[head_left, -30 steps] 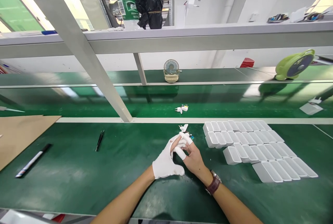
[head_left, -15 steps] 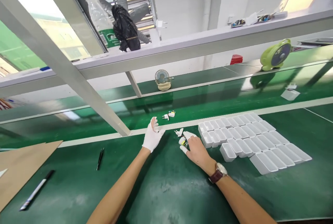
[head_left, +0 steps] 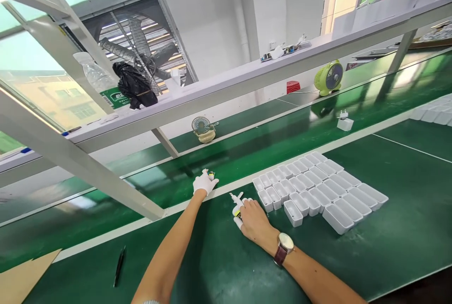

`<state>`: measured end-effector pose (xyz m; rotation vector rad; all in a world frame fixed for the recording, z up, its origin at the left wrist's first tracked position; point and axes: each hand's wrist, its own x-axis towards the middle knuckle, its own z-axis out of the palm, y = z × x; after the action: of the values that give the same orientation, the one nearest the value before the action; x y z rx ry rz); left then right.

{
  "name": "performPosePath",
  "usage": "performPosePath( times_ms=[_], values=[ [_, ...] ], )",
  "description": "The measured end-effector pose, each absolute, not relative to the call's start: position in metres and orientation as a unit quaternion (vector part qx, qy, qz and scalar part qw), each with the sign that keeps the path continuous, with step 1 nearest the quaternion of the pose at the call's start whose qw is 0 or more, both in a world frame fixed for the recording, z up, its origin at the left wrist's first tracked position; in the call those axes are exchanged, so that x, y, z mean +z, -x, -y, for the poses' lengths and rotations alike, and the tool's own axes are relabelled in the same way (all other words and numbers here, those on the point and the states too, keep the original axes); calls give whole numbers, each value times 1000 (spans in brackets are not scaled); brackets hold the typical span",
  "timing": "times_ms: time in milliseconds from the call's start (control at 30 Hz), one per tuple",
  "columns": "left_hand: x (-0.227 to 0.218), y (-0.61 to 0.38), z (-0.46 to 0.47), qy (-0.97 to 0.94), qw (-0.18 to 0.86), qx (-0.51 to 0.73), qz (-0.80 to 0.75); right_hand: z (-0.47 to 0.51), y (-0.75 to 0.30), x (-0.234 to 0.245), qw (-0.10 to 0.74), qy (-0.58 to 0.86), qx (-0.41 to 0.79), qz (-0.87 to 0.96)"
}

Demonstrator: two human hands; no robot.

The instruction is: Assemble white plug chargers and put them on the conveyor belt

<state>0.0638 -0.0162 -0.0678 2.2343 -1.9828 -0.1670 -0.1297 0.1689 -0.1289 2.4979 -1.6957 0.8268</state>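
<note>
My left hand, in a white glove, reaches over the green belt beyond the pale strip. Its thumb and fingers close round a small circuit board with a yellow-and-white part; the glove hides much of it. Over the near side of the bench, my right hand, with white finger covers and a watch on the wrist, is closed on another circuit board with a yellow component. A white two-pin plug piece sticks out at its fingertips. Right of this hand stand rows of white plastic cases, open side up.
A black pen-like tool and brown cardboard lie at the left. A slanting white post stands left of my left hand. Across the belt are a small fan, a green fan and a white case with a plug.
My left hand has moved forward onto the belt and closed round the board there. My right hand stays at its board, fingers now closed on it. The camera view has turned right.
</note>
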Motion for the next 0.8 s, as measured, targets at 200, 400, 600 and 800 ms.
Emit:
performPosePath(
  times_ms=[200, 400, 600, 800],
  values=[
    [-51, -70, 7, -743, 72, -42, 664, -164, 134, -125, 10, -797, 276, 536],
    [-52, -70, -68, -664, 83, -44, 742, -165, 134, -120, 5, -801, 297, 520],
    [-43, -90, -142, -657, 9, -150, 739, -185, 114, -118, -13, -825, 330, 459],
    [5, -79, -154, -640, 33, -163, 750, -193, 102, -114, -36, -847, 301, 436]
  ],
)
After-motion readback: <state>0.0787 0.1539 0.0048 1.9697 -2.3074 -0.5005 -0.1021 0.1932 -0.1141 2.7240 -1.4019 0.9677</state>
